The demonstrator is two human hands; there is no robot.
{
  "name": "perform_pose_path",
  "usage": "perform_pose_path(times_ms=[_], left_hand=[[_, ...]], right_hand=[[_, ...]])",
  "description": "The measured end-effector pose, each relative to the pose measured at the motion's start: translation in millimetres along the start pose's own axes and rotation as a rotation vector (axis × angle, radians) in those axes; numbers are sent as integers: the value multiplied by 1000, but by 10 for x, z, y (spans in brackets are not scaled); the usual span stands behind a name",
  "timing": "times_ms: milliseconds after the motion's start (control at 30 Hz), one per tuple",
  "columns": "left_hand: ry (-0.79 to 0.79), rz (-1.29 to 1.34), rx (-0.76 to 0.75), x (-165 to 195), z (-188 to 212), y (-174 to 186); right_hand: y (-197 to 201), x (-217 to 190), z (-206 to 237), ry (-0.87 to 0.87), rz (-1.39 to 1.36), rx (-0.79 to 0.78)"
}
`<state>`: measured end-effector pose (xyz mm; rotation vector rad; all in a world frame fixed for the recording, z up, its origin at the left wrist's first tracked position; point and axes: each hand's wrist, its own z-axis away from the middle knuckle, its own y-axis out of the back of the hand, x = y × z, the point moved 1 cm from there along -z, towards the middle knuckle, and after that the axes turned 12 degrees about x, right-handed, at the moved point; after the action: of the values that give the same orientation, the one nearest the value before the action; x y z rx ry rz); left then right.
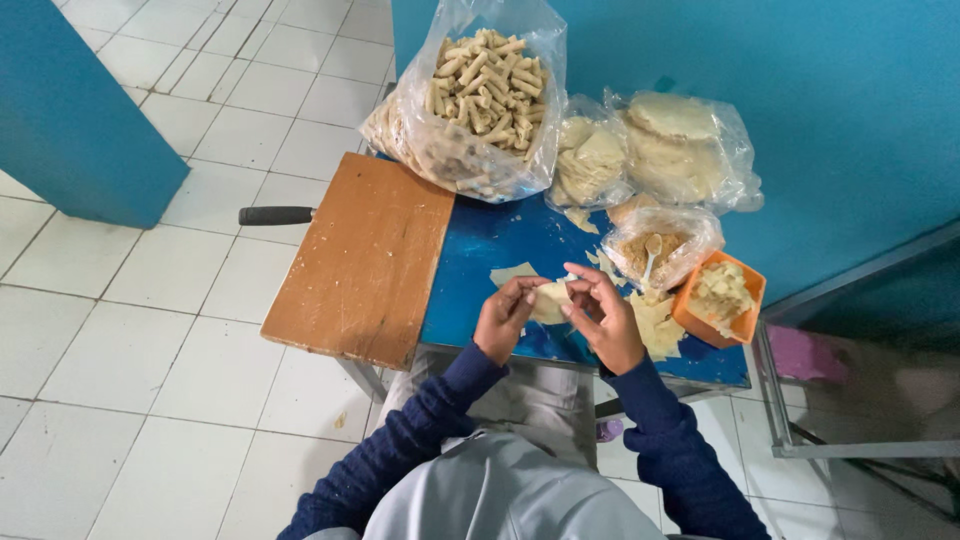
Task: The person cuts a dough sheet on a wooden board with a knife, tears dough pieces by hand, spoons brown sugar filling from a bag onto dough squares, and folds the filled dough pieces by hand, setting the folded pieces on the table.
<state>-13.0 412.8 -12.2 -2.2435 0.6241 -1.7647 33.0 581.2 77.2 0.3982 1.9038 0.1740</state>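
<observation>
Over the near edge of a small blue table (480, 255), my left hand (503, 317) and my right hand (603, 315) both pinch one pale dough wrapper (550, 300). The fingers of both hands curl around its edges. More flat wrapper pieces (660, 325) lie on the table beside my right hand, and one piece (512, 272) lies just beyond my left hand. An open clear bag of rolled pastry sticks (480, 95) stands at the table's far side.
A brown wooden board (365, 255) covers the table's left part, with a black handle (275, 215) sticking out behind it. Bags of round wrappers (680, 145) and filling with a spoon (655, 250) sit right, beside an orange container (722, 298). White floor tiles lie left.
</observation>
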Motion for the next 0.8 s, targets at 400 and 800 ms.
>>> perform_pose_path(times_ms=[400, 800], left_hand=[[160, -136, 125, -3, -184, 187], [-82, -495, 159, 391, -284, 255]], right_hand=[[11, 92, -44, -111, -17, -165], [128, 83, -23, 445, 630, -147]])
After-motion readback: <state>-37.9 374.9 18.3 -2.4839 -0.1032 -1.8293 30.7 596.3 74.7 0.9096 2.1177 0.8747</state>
